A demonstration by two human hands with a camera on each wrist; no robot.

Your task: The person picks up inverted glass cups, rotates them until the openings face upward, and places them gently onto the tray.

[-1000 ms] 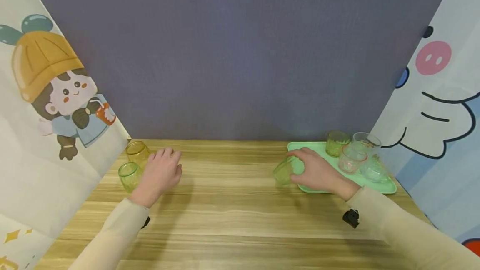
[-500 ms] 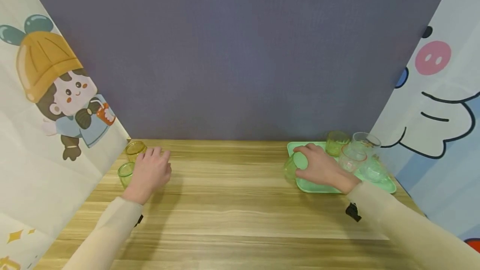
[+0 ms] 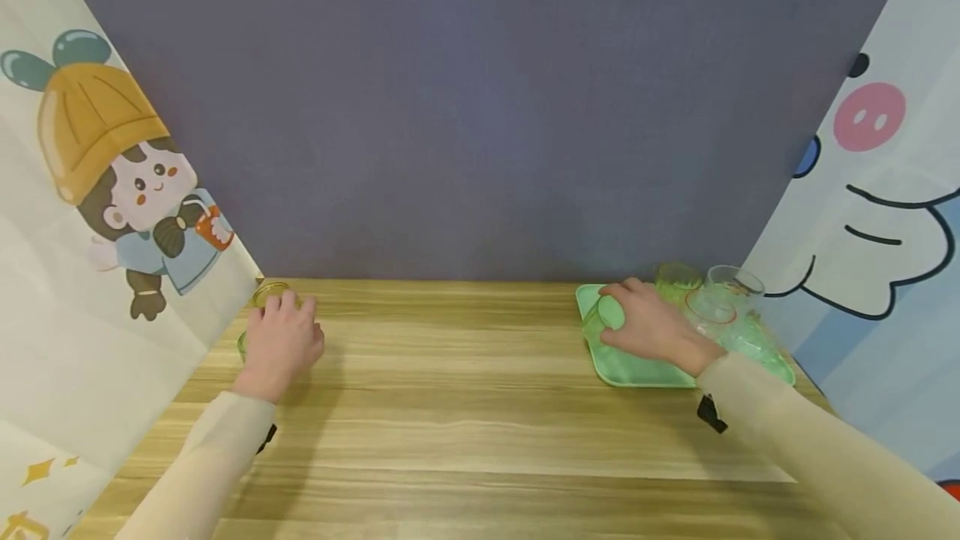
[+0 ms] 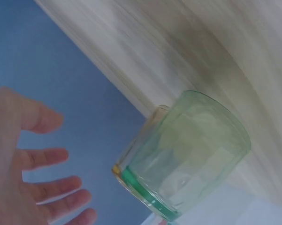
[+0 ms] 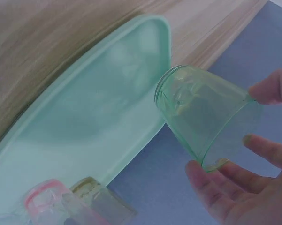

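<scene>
The right hand (image 3: pixel 648 327) grips a green glass (image 5: pixel 204 114), tilted, just above the tray (image 5: pixel 98 122). The left hand (image 3: pixel 279 342), fingers spread and holding nothing, hovers just short of another green glass (image 4: pixel 187 152) on the table (image 3: pixel 465 407).

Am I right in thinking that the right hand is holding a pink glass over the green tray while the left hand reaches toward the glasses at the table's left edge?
Not quite: the glass in the right hand is green, not pink, as the right wrist view shows. The rest stands: it is over the green tray, and the left hand reaches toward the glasses at the table's left edge.
</scene>
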